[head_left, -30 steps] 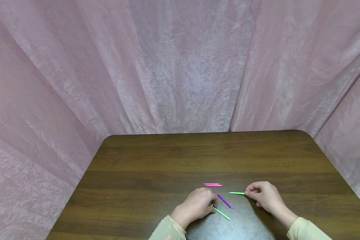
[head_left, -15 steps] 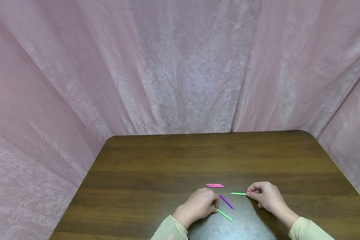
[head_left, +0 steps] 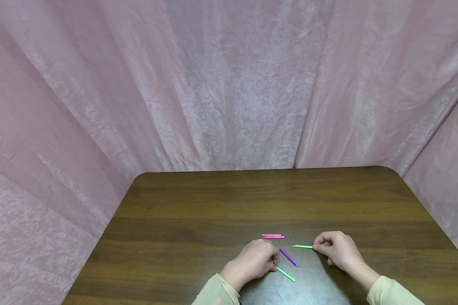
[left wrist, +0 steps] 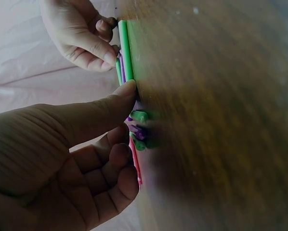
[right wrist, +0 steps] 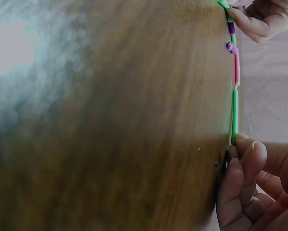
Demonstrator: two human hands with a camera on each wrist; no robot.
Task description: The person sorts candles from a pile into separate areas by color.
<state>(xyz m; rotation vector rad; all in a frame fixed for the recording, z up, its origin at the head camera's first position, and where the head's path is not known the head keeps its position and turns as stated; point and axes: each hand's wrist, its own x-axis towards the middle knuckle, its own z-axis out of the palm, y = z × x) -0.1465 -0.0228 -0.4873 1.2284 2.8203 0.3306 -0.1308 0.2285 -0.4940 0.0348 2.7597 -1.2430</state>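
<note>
Thin candle-like sticks with small narrow tips lie on the brown wooden table [head_left: 213,195]. My left hand [head_left: 252,259] pinches a green candle [head_left: 286,274] near its far-left end, thumb tip on it in the left wrist view. My right hand [head_left: 337,250] pinches the right end of another green candle [head_left: 303,246], whose pale tip points left. Between the hands lies a slanted purple candle [head_left: 288,257]. Behind it, two pink candles [head_left: 273,236] lie side by side. In the left wrist view, green and purple candle ends [left wrist: 139,132] show beside my left fingers; the head view hides them.
Pink velvety curtains [head_left: 233,84] hang behind the table and along both sides. A bright light patch [right wrist: 14,45] reflects off the near tabletop. Pale sleeves [head_left: 391,291] cover both forearms.
Both hands keep their grips on the green candles. The whole head view has shifted slightly right since a second ago; the candles hold their arrangement.
</note>
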